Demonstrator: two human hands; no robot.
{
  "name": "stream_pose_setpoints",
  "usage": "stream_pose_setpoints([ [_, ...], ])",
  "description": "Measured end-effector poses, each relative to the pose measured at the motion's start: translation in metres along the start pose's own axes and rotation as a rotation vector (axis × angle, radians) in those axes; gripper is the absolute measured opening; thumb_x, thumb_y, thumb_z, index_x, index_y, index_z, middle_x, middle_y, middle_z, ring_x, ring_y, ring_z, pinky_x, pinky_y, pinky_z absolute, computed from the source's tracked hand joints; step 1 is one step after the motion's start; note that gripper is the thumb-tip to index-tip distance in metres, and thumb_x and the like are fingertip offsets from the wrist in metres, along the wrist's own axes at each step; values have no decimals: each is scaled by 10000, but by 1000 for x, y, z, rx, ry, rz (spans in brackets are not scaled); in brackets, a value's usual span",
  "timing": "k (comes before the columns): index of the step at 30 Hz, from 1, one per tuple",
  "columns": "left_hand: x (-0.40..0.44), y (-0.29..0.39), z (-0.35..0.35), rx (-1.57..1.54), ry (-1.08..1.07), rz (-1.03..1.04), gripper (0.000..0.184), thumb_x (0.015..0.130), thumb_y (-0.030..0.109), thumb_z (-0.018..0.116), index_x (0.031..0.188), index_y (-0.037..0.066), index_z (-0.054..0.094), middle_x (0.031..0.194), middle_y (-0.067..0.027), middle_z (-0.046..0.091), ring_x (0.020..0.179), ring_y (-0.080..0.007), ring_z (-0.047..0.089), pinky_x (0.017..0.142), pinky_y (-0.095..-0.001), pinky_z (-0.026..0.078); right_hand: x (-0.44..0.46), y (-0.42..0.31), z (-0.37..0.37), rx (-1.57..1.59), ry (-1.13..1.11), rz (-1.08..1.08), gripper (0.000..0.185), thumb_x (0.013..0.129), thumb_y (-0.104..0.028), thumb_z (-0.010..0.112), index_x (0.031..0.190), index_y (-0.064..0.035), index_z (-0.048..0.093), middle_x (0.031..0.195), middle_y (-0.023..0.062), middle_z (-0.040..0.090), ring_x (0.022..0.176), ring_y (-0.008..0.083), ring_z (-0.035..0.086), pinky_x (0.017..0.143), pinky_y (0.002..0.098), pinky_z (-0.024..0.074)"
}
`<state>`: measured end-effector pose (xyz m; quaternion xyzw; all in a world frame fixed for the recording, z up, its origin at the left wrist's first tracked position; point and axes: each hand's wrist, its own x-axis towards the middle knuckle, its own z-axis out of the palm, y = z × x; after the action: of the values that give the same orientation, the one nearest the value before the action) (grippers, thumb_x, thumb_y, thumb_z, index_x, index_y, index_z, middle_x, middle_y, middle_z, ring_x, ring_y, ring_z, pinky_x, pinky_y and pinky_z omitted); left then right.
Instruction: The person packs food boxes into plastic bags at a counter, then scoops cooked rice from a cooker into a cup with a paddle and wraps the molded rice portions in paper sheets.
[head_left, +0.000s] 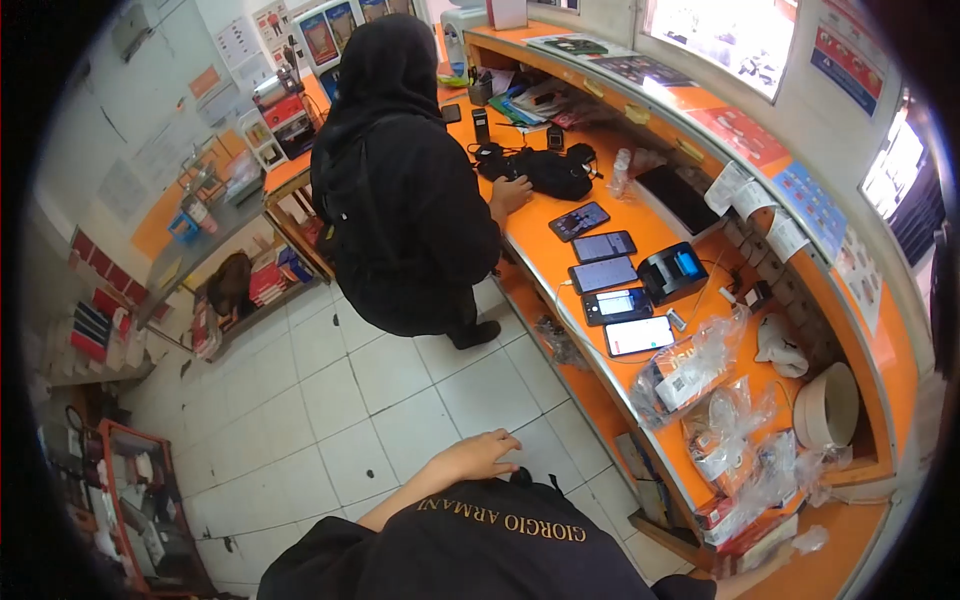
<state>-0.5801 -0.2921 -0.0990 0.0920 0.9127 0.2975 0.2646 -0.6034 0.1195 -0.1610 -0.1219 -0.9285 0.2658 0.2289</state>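
Observation:
My left hand (482,455) hangs in front of my black shirt (480,545), above the tiled floor, fingers loosely stretched and nothing in them. At the lower right my right hand (775,565) reaches over the counter's near end, beside a red-and-white packet (730,518) and crumpled clear plastic wrapping (775,465). Its fingers are too small and covered to show a grip. Farther along lie a plastic-wrapped box (680,380) and several smartphones, the nearest with a lit white phone screen (640,337). A black receipt printer (672,273) stands beside them.
A co-worker in black (400,200) stands at the orange counter (535,235), one hand (513,194) on it near a black bag (550,172). A white round container (826,405) sits at the right. Shelves (265,285) and a red-framed cabinet (150,500) line the left.

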Motion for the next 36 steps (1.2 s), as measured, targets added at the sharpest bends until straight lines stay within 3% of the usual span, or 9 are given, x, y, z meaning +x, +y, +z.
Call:
stream_pose_setpoints([
  [5, 13, 47, -40, -470, -377, 370, 462, 936, 383, 525, 1232, 28, 529, 1242, -135, 496, 1169, -265, 483, 982, -347, 384, 8, 50, -21, -110, 133, 104, 393, 878, -371, 617, 1051, -18, 609, 985, 192, 638, 876, 312, 620, 778, 430, 487],
  [10, -16, 139, -101, -705, -941, 1333, 380, 949, 278, 529, 1225, 17, 531, 1313, -180, 435, 1223, -339, 404, 1022, -417, 326, 9, 105, -66, -249, 317, 188, 397, 881, -380, 612, 1039, -17, 616, 975, 191, 642, 858, 321, 624, 757, 432, 495],
  [16, -43, 180, -105, -761, -1072, 1390, 292, 890, 262, 626, 1027, 6, 651, 1255, -207, 508, 1203, -415, 419, 974, -489, 354, -10, 133, -175, -468, 733, 379, 402, 884, -391, 607, 1025, -14, 625, 962, 189, 646, 836, 332, 627, 732, 434, 504],
  [22, -99, 133, -131, -412, -381, 1357, 295, 853, 289, 635, 716, 29, 662, 1147, -121, 574, 1153, -360, 448, 929, -481, 352, 53, 106, -162, -469, 761, -19, 410, 887, -402, 602, 1010, -12, 634, 949, 187, 650, 815, 343, 631, 707, 436, 514],
  [24, -133, 114, -139, -276, -188, 1371, 331, 868, 294, 608, 701, 20, 689, 1164, -95, 583, 1167, -307, 458, 953, -469, 352, 90, 64, -102, -443, 732, -398, 425, 922, -282, 561, 1254, -17, 543, 1277, 241, 514, 1191, 385, 480, 986, 461, 401],
  [26, -164, 92, -125, -296, -214, 1323, 344, 884, 291, 589, 705, 19, 700, 1168, -96, 590, 1170, -299, 463, 974, -455, 345, 91, -64, -15, -337, 641, -493, 453, 939, -297, 535, 1295, -18, 513, 1373, 230, 431, 1282, 380, 392, 1046, 466, 341],
  [30, -234, 47, -119, -283, -115, 1255, 355, 894, 298, 575, 709, 26, 709, 1241, -84, 553, 1206, -305, 433, 974, -494, 340, -25, -308, 132, 375, 55, -866, 408, 876, -155, 562, 1257, -18, 517, 1358, 208, 444, 1276, 367, 395, 1057, 456, 315],
  [32, -281, 23, -113, 19, 607, 954, 341, 891, 304, 574, 761, 24, 717, 1333, -71, 484, 1255, -322, 382, 961, -552, 339, -127, -413, 150, 772, -396, -1051, 448, 810, -72, 562, 1253, -20, 515, 1353, 225, 428, 1286, 377, 376, 1071, 445, 273],
  [36, -366, -27, -100, 196, 772, 636, 325, 868, 332, 588, 822, 20, 665, 1429, -52, 378, 1290, -335, 340, 964, -588, 331, -289, -468, 216, 647, -1050, -1434, 489, 796, -133, 665, 1250, -49, 501, 1379, 258, 373, 1266, 415, 389, 1015, 459, 373],
])
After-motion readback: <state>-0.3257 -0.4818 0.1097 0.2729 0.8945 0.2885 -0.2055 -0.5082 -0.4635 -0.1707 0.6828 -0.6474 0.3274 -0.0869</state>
